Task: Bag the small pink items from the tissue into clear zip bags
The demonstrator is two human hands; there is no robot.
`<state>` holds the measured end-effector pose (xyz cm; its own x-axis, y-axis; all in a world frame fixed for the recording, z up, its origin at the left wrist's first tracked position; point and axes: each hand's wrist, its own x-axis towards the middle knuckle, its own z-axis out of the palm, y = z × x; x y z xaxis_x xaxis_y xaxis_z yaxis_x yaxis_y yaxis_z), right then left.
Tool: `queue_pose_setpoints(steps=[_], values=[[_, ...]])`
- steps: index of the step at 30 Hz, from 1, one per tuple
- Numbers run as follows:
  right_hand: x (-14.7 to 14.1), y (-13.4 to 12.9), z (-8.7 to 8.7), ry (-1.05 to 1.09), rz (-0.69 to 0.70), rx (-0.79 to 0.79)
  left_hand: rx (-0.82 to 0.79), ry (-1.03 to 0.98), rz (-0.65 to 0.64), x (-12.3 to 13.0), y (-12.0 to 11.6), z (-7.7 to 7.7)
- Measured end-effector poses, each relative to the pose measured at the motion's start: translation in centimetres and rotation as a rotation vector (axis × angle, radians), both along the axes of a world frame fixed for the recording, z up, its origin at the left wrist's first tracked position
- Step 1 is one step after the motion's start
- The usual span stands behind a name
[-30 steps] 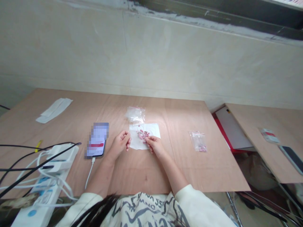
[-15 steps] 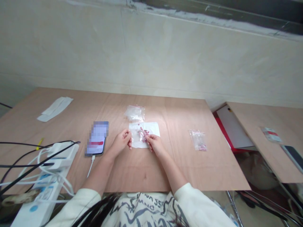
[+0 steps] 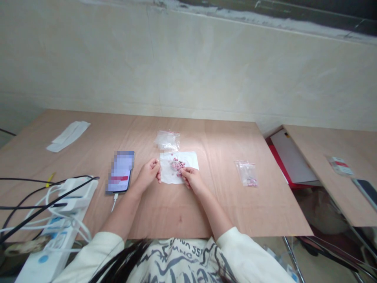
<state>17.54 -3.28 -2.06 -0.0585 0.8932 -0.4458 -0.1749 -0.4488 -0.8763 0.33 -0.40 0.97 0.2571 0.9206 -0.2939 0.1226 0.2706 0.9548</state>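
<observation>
a loose cluster of pink beads (image 3: 177,164) lies on a white sheet (image 3: 192,158), on the wooden table (image 3: 229,208); take the beads as the centre of the dial, the wall at 12 o'clock. at 4 o'clock the right hand (image 3: 191,177) reaches over the sheet, thumb and fingertips drawn together at the cluster's edge (whether a bead sits between them, i cannot tell). at about 9 o'clock the left hand (image 3: 150,171) has its fingers curled beside the sheet's edge; what it pinches, if anything, is too small to tell. clear plastic bags (image 3: 167,139) lie at 11 o'clock, just beyond the sheet. farther out, a phone (image 3: 120,173) lies at 9, a small bag with pink bits (image 3: 246,173) at 3, and a white power strip (image 3: 55,243) at 8.
</observation>
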Motion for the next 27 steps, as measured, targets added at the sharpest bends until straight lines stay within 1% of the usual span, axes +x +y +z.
queue_pose_setpoints(steps=[7, 13, 15, 20, 24, 27], values=[[-0.02, 0.06, -0.04, -0.001, 0.003, -0.008, -0.009, -0.039, 0.004, -0.01, -0.03, -0.34], [0.00, 0.15, -0.17, 0.020, -0.016, -0.004, -0.028, -0.068, -0.019, 0.72, 0.10, 0.18], [0.03, 0.12, -0.17, 0.024, -0.014, -0.003, -0.031, -0.083, -0.004, 0.82, 0.11, 0.33], [0.02, 0.07, -0.15, 0.018, -0.011, -0.009, -0.045, -0.082, -0.014, 0.55, 0.04, 0.35], [0.00, 0.13, -0.05, 0.028, 0.010, -0.013, 0.002, -0.072, 0.022, 0.32, 0.07, 0.41], [0.07, 0.13, 0.03, 0.039, 0.015, -0.001, -0.007, -0.055, -0.011, 0.40, 0.06, 0.52]])
